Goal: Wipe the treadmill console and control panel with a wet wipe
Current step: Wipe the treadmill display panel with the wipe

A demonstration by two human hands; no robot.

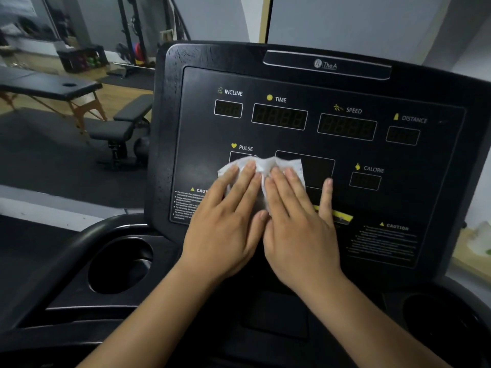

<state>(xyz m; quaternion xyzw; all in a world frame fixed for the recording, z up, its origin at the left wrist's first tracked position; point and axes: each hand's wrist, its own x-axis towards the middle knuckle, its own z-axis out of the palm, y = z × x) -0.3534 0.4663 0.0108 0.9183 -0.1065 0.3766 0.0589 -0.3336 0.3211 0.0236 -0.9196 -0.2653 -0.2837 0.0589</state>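
Both hands flat, fingers straight, left hand (228, 224), right hand (297, 224), pressing wet wipe (263, 167) on console (345, 155)

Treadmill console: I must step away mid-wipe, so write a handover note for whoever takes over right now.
Left hand: open, fingers flat, pressing the wet wipe onto the console.
Right hand: open, pressing the wipe beside it.
Wipe lies bunched just below the PULSE label, mid-panel.
Done: cannot tell which areas are already wiped.
Left: probably the upper display row, the CALORIE window and the caution labels.
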